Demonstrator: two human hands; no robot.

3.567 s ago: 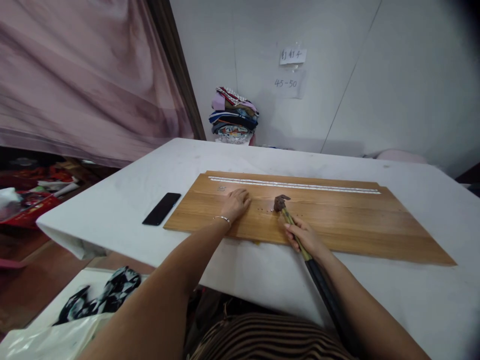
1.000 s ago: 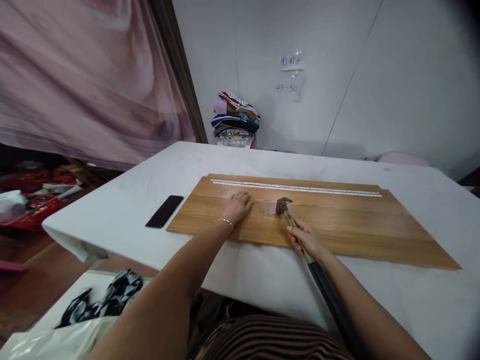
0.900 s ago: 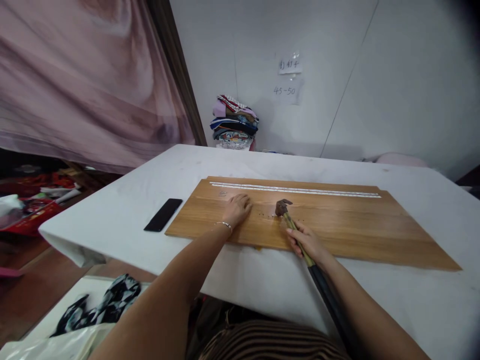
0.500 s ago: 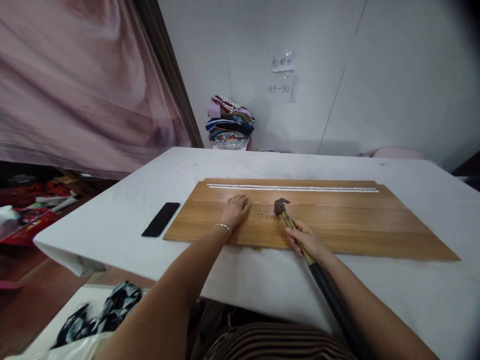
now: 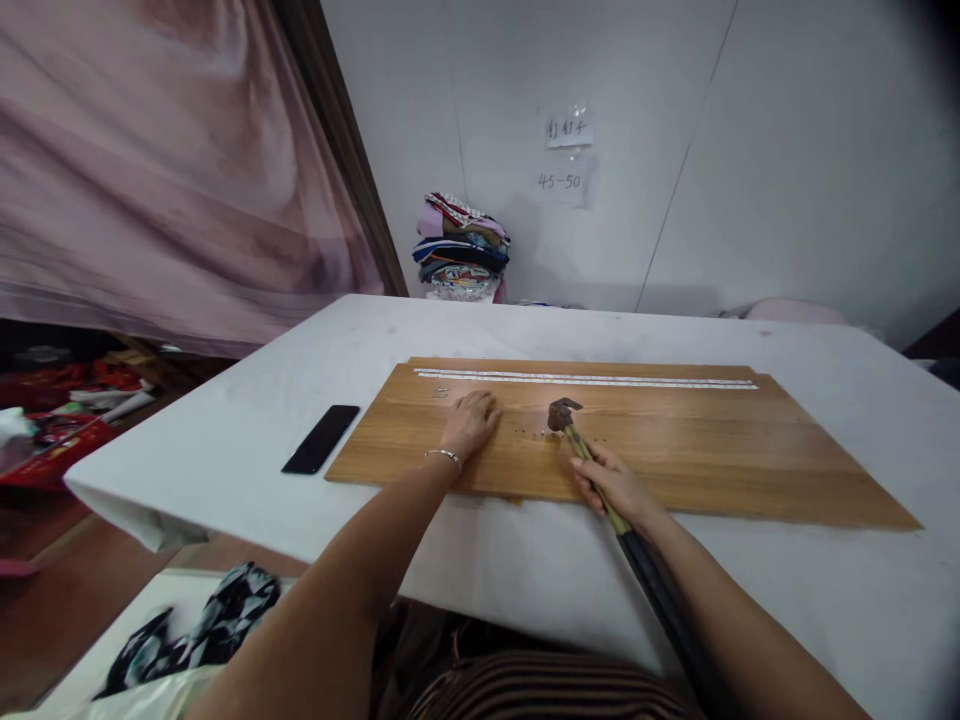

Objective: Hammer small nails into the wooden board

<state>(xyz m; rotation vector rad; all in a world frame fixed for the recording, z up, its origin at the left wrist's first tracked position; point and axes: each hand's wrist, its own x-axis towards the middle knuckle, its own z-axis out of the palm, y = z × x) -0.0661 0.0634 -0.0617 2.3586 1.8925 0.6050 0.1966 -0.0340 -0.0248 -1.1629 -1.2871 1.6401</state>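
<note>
My right hand [image 5: 609, 482] is wrapped round the handle of a claw hammer [image 5: 566, 415], whose rusty head is over the middle of a brown wooden board [image 5: 712, 440]. Below and beside the head runs a row of small nails [image 5: 525, 432], several of them, partly covered by the hammer. My left hand [image 5: 471, 420] rests flat on the board left of that row, fingers stretched out and holding nothing. Loose nails [image 5: 441, 391] lie just beyond its fingertips. Two white strips [image 5: 585, 378] with fine markings lie along the board's far side.
A black phone [image 5: 321, 440] lies on the white-covered table [image 5: 247, 410], left of the board. Folded clothes [image 5: 461, 245] are stacked at the table's far edge by the wall. A pink curtain [image 5: 165, 170] hangs at left, with a red box [image 5: 60, 450] under it.
Almost nothing differs. The hammer head has shifted very slightly; both hands keep their places, and the camera view has moved a touch.
</note>
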